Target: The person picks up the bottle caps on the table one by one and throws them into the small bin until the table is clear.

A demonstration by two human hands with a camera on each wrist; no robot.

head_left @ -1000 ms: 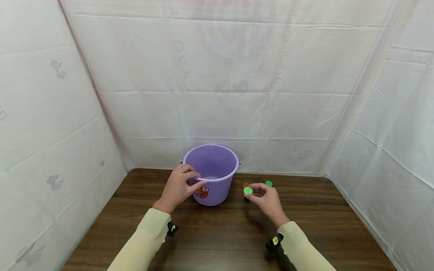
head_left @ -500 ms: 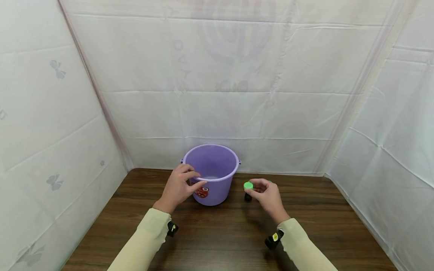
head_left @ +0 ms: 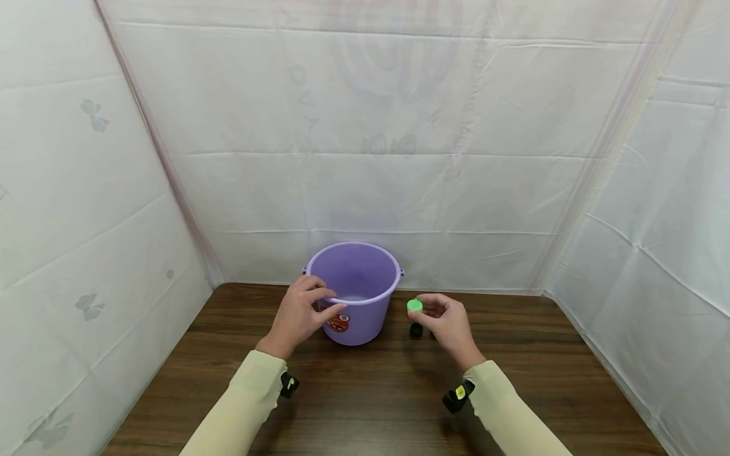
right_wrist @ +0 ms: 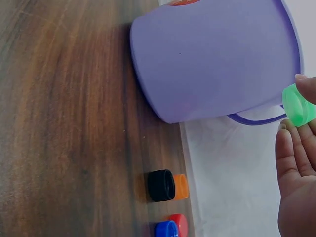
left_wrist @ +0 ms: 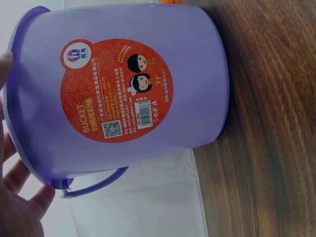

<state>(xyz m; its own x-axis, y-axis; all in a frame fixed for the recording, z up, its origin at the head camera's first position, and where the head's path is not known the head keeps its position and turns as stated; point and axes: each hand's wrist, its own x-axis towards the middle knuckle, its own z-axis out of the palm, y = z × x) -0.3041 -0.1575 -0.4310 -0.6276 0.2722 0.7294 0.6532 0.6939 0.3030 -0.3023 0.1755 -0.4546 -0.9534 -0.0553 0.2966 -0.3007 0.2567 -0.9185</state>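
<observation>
A purple plastic bucket (head_left: pixel 367 320) stands upright near the back of the wooden table. My left hand (head_left: pixel 298 315) holds its near-left rim between thumb and fingers. In the left wrist view the bucket wall (left_wrist: pixel 195 74) carries a round red label (left_wrist: pixel 116 91), and my fingers reach the rim by the handle hinge. Right of the bucket, my right hand (head_left: pixel 447 324) pinches a green bottle cap (head_left: pixel 414 306) above the table. The right wrist view has this green cap (right_wrist: pixel 296 106) between thumb and fingertips, at bucket-rim height.
On the table below the right hand sit a black cap (right_wrist: pixel 160 185), an orange cap (right_wrist: pixel 181 186), a blue cap (right_wrist: pixel 166 229) and a red cap (right_wrist: pixel 178 224). White sheeting (head_left: pixel 365 190) hangs behind the table and along both sides.
My right hand has lifted slightly with the green cap, up and away from me. The orange and other green caps seen earlier are now hidden behind it. The left hand stays at the rim.
</observation>
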